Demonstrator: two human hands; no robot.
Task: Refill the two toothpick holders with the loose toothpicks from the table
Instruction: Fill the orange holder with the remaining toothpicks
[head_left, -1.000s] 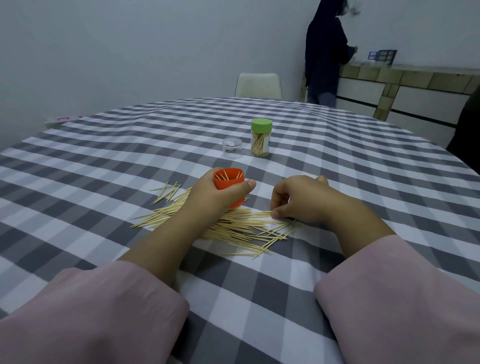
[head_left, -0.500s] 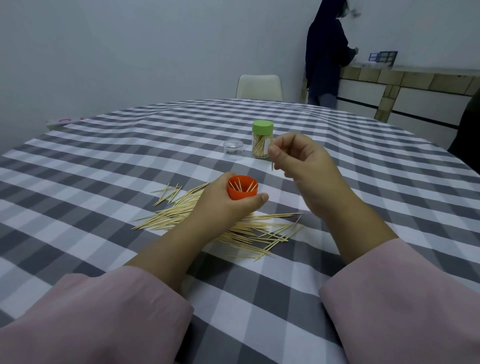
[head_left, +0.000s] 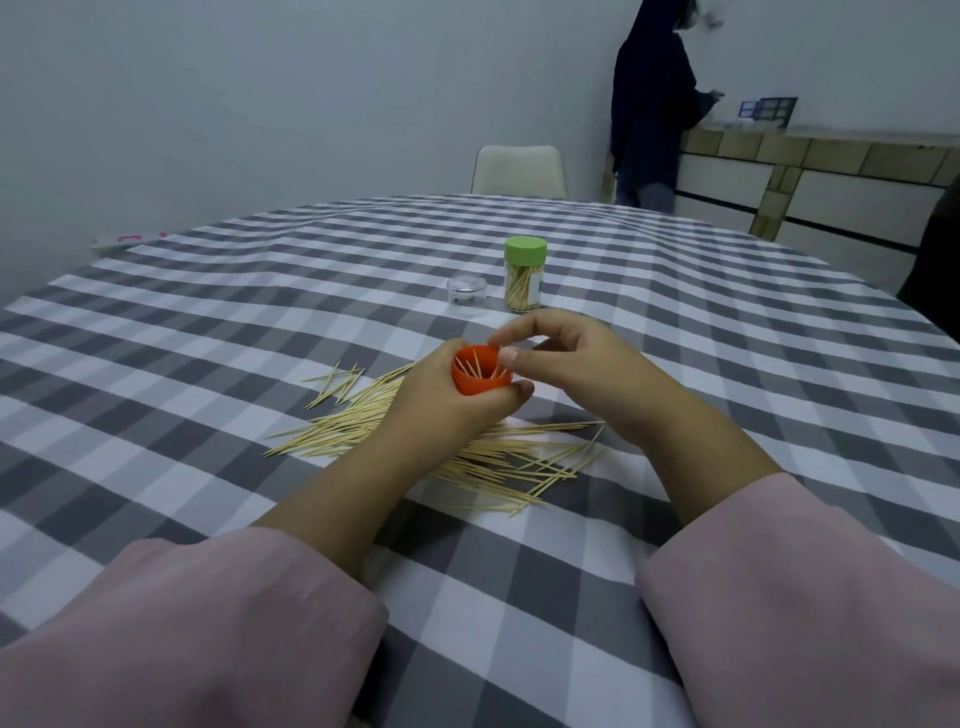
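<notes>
- Fingers first: my left hand (head_left: 457, 400) is wrapped round the orange holder (head_left: 480, 375), thumb across the front, keeping it lifted a bit above the pile with the mouth tipped toward me. My right hand (head_left: 566, 364) sits right at the rim, thumb and forefinger close together over the opening. Can't honestly tell if there's a toothpick between them, too small to see.
- Biggest thing around is the table with its checked tablecloth (head_left: 260, 322), grey and white, everything sits on it.
- Next down: the loose toothpicks (head_left: 498, 457), a messy spread right under and on both sides of my wrists. Still loads of them, so I reckon I'm early in the job.
- Green-lidded holder (head_left: 524, 280) stands upright further back, lid on, looks well stocked through the clear wall.
- Just left of it a small clear cap (head_left: 467, 295), probably belongs to the orange one but that's a guess.
- Orange holder has only a handful of sticks standing inside.
- Step in hand, as I see it: dropping picks into the orange one. Next move means going back down to the pile and pinching more, ideally lined up the same way so they slide in without jamming across the mouth.
</notes>
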